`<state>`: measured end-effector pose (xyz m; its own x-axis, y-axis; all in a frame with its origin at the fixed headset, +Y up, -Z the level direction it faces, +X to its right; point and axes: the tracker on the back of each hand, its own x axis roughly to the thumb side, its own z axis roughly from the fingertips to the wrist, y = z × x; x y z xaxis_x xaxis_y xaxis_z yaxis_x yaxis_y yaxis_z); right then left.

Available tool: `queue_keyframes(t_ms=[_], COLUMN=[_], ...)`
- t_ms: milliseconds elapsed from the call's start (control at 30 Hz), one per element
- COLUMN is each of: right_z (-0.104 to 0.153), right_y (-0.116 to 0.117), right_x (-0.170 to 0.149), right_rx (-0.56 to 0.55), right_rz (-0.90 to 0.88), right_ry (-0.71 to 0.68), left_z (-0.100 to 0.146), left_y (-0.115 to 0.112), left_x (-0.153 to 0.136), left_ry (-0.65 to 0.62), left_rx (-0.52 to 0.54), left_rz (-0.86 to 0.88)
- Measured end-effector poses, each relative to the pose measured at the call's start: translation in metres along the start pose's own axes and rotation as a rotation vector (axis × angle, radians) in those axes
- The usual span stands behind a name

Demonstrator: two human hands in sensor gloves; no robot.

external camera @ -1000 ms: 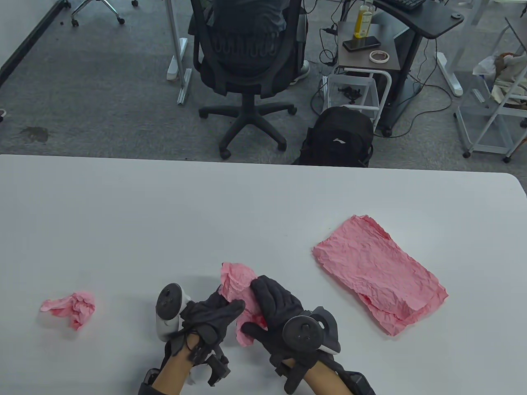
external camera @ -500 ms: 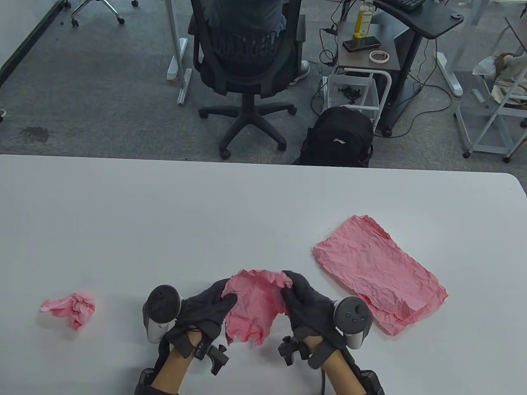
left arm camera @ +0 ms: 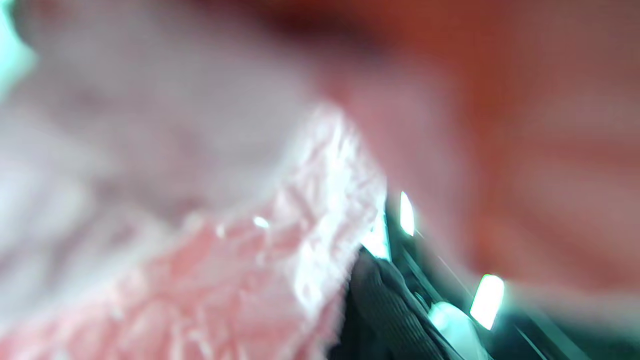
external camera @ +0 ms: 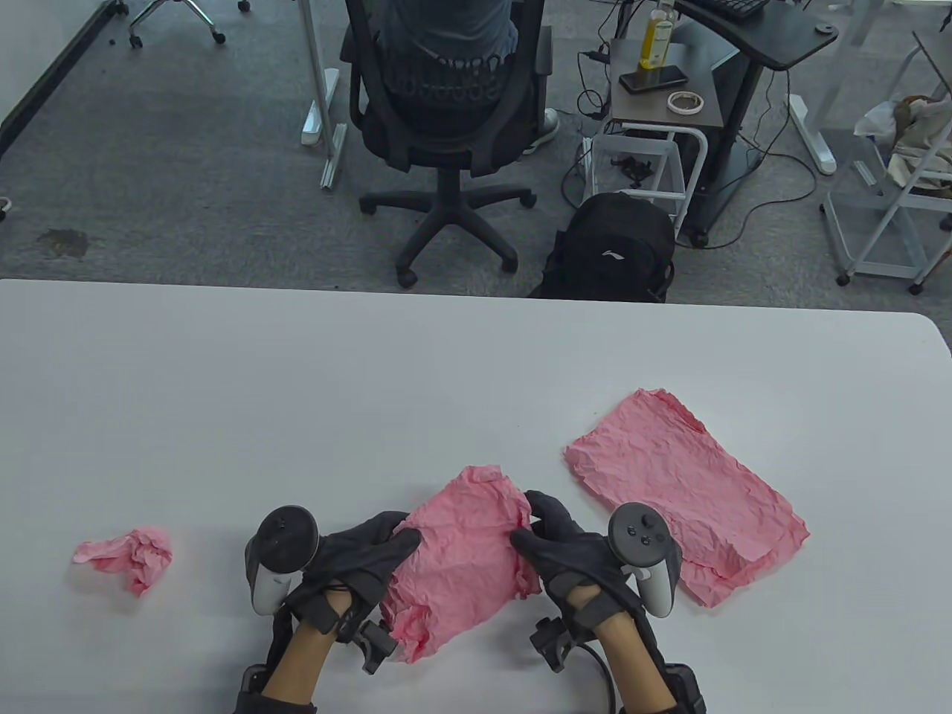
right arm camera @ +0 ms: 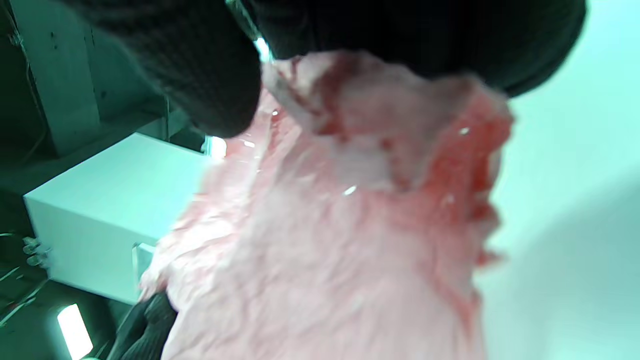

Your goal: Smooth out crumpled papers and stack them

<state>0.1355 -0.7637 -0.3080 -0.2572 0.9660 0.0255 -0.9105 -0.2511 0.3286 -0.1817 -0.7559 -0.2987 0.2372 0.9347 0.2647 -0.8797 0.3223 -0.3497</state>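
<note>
A half-unfolded pink paper (external camera: 460, 554) hangs between my hands near the table's front edge. My left hand (external camera: 368, 558) pinches its left edge and my right hand (external camera: 547, 543) pinches its right edge. In the right wrist view the same pink paper (right arm camera: 325, 240) is held under dark gloved fingers (right arm camera: 200, 75). The left wrist view is blurred and filled by the pink paper (left arm camera: 210, 270). A flattened pink sheet (external camera: 680, 491) lies on the table to the right. One crumpled pink ball (external camera: 128, 556) sits at the left.
The white table (external camera: 372, 387) spreads far behind the papers. Beyond its far edge stand an office chair (external camera: 446, 111) with a person seated, a black backpack (external camera: 613, 249) and a small side table (external camera: 662, 89).
The hands have drawn apart and spread the paper from a bunched wad into a wider sheet. Both trackers swung outward as the wrists turned.
</note>
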Motion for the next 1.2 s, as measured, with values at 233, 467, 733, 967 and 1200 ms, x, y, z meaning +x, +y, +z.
queue_keyframes(t_ms=[233, 467, 733, 967, 1200], right_z=[-0.008, -0.002, -0.003, 0.0, 0.001], right_y=[0.01, -0.004, -0.006, -0.015, -0.027], right_x=[-0.017, -0.016, -0.022, -0.02, -0.007], right_rx=[0.154, -0.044, -0.167, -0.218, -0.257], right_rz=[-0.32, -0.151, -0.053, -0.07, 0.515], right_ry=[0.045, 0.111, 0.169, 0.15, 0.182], left_z=[-0.006, 0.002, 0.007, -0.009, -0.006], left_y=[-0.012, 0.01, 0.005, -0.057, -0.042], left_x=[0.009, -0.001, 0.025, 0.015, -0.001], left_ry=[-0.124, 0.099, -0.028, 0.121, 0.302], left_rx=[-0.192, -0.052, 0.05, -0.407, -0.455], left_rz=[0.057, -0.179, -0.515, -1.021, -1.035])
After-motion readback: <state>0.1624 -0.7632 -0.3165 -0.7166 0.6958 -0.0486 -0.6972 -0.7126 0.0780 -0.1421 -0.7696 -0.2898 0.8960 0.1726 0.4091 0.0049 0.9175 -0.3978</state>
